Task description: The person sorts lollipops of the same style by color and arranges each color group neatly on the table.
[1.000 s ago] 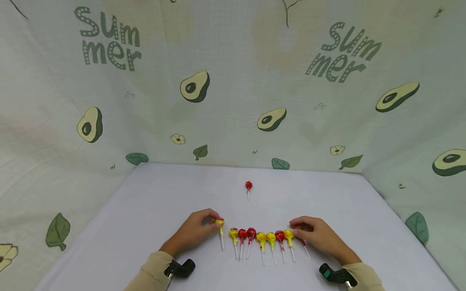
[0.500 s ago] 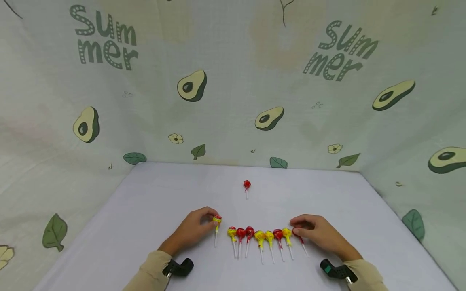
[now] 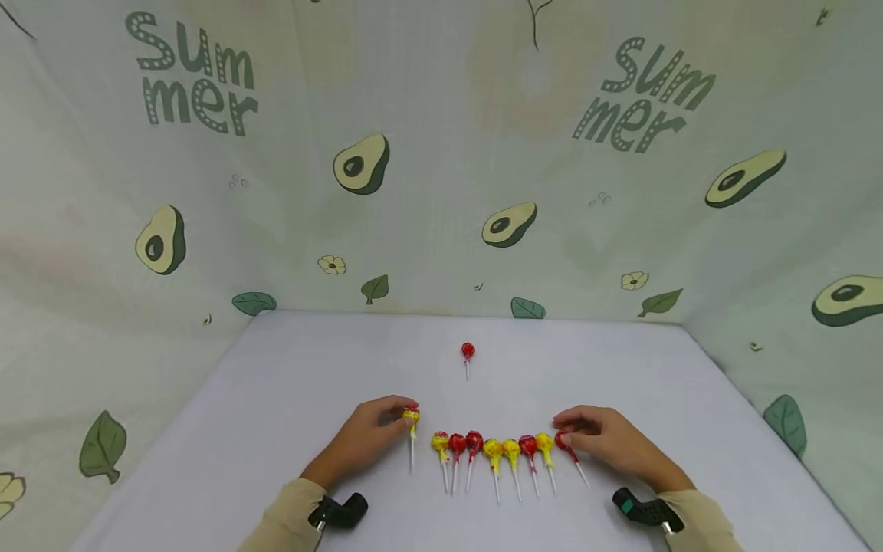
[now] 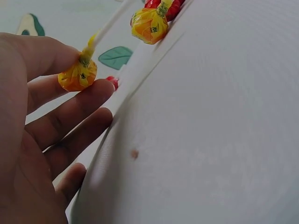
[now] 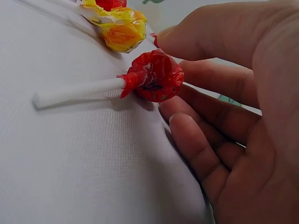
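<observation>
My left hand (image 3: 371, 431) pinches a yellow lollipop (image 3: 412, 416) by its wrapped head between thumb and fingers, its stick pointing down towards me. In the left wrist view that lollipop (image 4: 78, 77) sits against the thumb, the other fingers spread below. At the right end of a row, my right hand (image 3: 607, 438) holds a red lollipop (image 3: 567, 446) at its head. The right wrist view shows this red lollipop (image 5: 156, 77) with thumb and fingers around the head and the white stick free. Between the hands lie several red and yellow lollipops (image 3: 493, 451), sticks towards me.
A single red lollipop (image 3: 468, 350) lies farther back on the white table (image 3: 331, 353). Beyond the table's rear edge hangs a cloth (image 3: 441, 153) printed with avocados and leaves. A wrist camera (image 3: 338, 510) is strapped to each arm.
The left hand has drawn its yellow lollipop slightly left, away from the row. At the right end, the red lollipop's head shows more, and its stick end has swung slightly right.
</observation>
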The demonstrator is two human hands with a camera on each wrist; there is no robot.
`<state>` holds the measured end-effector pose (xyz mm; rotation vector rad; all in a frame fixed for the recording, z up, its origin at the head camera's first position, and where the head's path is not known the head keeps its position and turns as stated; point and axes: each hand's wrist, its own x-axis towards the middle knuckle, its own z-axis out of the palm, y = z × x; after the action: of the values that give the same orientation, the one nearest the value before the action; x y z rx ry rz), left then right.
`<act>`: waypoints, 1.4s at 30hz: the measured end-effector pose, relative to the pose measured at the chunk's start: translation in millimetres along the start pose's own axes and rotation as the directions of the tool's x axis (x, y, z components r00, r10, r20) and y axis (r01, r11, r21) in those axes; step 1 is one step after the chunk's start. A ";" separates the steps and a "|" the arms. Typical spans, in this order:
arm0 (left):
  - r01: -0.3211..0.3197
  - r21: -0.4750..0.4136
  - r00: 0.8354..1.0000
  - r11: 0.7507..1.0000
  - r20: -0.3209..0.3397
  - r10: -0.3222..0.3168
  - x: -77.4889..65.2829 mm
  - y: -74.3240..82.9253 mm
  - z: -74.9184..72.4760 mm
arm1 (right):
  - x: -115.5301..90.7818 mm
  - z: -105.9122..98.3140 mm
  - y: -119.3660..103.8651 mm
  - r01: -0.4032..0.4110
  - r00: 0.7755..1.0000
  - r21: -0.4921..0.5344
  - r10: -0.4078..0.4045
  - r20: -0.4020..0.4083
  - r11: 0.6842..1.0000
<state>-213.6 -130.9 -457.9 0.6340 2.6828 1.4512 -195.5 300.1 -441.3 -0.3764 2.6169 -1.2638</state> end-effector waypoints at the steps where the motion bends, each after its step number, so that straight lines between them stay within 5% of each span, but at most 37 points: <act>1: -0.005 0.005 1.000 1.000 -0.009 0.005 0.8 1.6 -0.9 | 0.4 -0.7 -1.1 0.008 1.000 0.001 -0.008 -0.001 1.000; 14: -0.006 -0.028 1.000 1.000 -0.015 0.006 1.6 4.8 0.8 | -6.4 -2.0 -2.3 0.019 0.999 0.043 -0.020 0.027 0.999; 24: 0.023 -0.017 0.998 1.000 -0.055 -0.024 10.7 7.4 5.9 | -6.2 -6.0 1.8 0.092 0.996 -0.055 -0.092 -0.009 0.994; 42: 0.032 -0.022 0.999 0.999 -0.007 -0.033 42.5 27.7 16.3 | -4.6 -3.5 4.7 0.107 0.991 -0.138 -0.116 -0.059 0.985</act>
<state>-239.7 -89.1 -437.6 0.5823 2.6658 1.4749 -192.9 306.9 -442.6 -0.5193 2.7821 -1.1535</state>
